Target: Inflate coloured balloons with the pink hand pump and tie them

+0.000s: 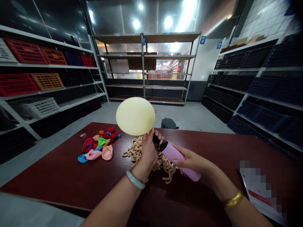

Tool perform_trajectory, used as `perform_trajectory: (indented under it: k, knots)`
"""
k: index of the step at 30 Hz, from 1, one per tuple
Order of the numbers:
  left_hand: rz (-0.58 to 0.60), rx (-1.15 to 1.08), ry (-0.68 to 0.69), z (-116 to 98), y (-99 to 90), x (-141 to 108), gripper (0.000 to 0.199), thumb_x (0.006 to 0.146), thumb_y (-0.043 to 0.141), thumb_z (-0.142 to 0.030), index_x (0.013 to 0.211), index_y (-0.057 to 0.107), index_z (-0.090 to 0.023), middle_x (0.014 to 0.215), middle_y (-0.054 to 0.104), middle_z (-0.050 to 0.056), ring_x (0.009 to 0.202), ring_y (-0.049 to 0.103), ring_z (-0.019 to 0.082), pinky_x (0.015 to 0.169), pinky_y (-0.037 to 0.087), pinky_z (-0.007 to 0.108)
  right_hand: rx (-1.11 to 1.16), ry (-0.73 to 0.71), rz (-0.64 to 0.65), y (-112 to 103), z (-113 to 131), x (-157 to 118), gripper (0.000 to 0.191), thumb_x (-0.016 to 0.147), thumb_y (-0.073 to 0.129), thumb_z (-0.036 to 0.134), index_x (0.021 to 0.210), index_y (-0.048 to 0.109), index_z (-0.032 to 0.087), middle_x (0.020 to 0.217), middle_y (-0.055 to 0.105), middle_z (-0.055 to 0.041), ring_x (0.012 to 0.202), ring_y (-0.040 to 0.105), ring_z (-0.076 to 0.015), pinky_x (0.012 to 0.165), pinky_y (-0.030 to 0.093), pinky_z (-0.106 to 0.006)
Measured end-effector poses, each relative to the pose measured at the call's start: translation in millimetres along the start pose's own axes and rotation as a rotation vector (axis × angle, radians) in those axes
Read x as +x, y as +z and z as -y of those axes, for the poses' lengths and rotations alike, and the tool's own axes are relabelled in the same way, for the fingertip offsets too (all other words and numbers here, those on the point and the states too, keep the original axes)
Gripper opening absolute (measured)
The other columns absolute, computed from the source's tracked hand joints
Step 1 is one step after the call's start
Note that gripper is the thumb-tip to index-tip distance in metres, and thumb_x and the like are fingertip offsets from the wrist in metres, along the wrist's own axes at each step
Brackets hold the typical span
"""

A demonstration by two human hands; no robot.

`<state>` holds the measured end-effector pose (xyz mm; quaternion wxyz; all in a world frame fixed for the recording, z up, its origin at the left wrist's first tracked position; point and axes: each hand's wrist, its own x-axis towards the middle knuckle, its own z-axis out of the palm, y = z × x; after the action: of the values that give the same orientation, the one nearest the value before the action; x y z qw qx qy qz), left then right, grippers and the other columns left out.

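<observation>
A pale yellow inflated balloon (135, 116) rises above the table, its lower end at the fingers of my left hand (149, 149). Those fingers are closed around the balloon's neck, beside a black nozzle-like part (155, 138). My right hand (189, 160) is wrapped round a pink cylindrical device with a black end (174, 154), tilted toward my left hand. Beneath both hands lies a tangled pile of tan, rope-like pieces (134, 149), partly hidden by my left hand. Several flat balloons in red, green, blue, pink and peach (101, 143) lie to the left.
The dark red-brown table (59, 176) spans the foreground. A partly pixelated sheet (260, 192) lies at its right. Beyond it, a dark grey object (169, 123) stands near the far edge. Shelves with crates (47, 108) line both sides; a rack (142, 85) stands behind.
</observation>
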<state>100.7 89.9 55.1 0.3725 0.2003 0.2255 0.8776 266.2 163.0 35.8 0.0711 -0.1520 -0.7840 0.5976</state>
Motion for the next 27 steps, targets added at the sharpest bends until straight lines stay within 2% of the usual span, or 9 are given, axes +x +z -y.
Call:
perform_trajectory:
  k: [3,7,9,13,17,21,27]
  knots:
    - [-0.002,-0.036,-0.033,-1,1.2,-2,0.024,0.076,0.065,-0.027,0.07,0.043,-0.019,0.063,0.044,-0.003,0.052,0.045,0.01,0.045,0.034,0.022,0.063,0.024,0.039,1,-1,1,0.09,0.077,0.069,0.045,0.149,0.016,0.032,0.114,0.06,-0.0065,0.077,0.061,-0.017,0.064,0.054,-0.031]
    - [-0.018,-0.036,-0.051,-6,-0.8,2,0.02,0.078,0.061,-0.026,0.072,0.043,-0.019,0.063,0.044,-0.003,0.052,0.045,0.01,0.046,0.035,0.022,0.09,0.063,0.022,5,3,-1,0.092,0.077,0.069,0.046,0.15,0.014,0.034,0.116,0.06,-0.0076,0.072,0.061,-0.0161,0.059,0.053,-0.029]
    - [-0.036,-0.04,-0.035,-18,-6.4,11,0.018,0.078,0.06,-0.024,0.072,0.044,-0.019,0.062,0.044,-0.003,0.052,0.045,0.01,0.045,0.034,0.021,0.102,0.09,0.026,6,4,-3,0.091,0.077,0.068,0.045,0.15,0.014,0.034,0.118,0.059,-0.0075,0.071,0.061,-0.0158,0.058,0.053,-0.03]
    - [-0.089,-0.073,0.066,-56,-24.9,37,0.015,0.076,0.057,-0.018,0.071,0.043,-0.018,0.06,0.043,-0.003,0.05,0.044,0.009,0.043,0.032,0.019,0.094,0.135,0.095,-3,6,-11,0.09,0.077,0.07,0.042,0.15,0.018,0.032,0.123,0.057,-0.0082,0.076,0.062,-0.0163,0.064,0.053,-0.03]
    - [-0.12,-0.098,0.148,-80,-36.3,49,0.016,0.074,0.059,-0.016,0.071,0.044,-0.019,0.06,0.043,-0.003,0.05,0.045,0.009,0.043,0.033,0.018,0.048,0.196,0.133,-17,10,-21,0.088,0.078,0.07,0.041,0.15,0.02,0.03,0.114,0.062,-0.0073,0.078,0.063,-0.017,0.064,0.053,-0.028]
    - [-0.116,-0.109,0.148,-72,-32.5,46,0.014,0.076,0.058,-0.015,0.072,0.044,-0.019,0.061,0.044,-0.003,0.05,0.045,0.008,0.044,0.033,0.018,0.066,0.19,0.136,-25,14,-29,0.088,0.079,0.069,0.039,0.15,0.019,0.03,0.11,0.063,-0.0067,0.077,0.063,-0.017,0.061,0.053,-0.027]
    - [-0.12,-0.079,0.127,-36,-16.6,28,0.019,0.077,0.062,-0.019,0.072,0.043,-0.019,0.063,0.043,-0.003,0.051,0.044,0.007,0.044,0.032,0.018,0.053,0.16,0.134,-19,11,-21,0.087,0.077,0.07,0.041,0.149,0.021,0.031,0.109,0.062,-0.0058,0.072,0.061,-0.0148,0.056,0.051,-0.025]
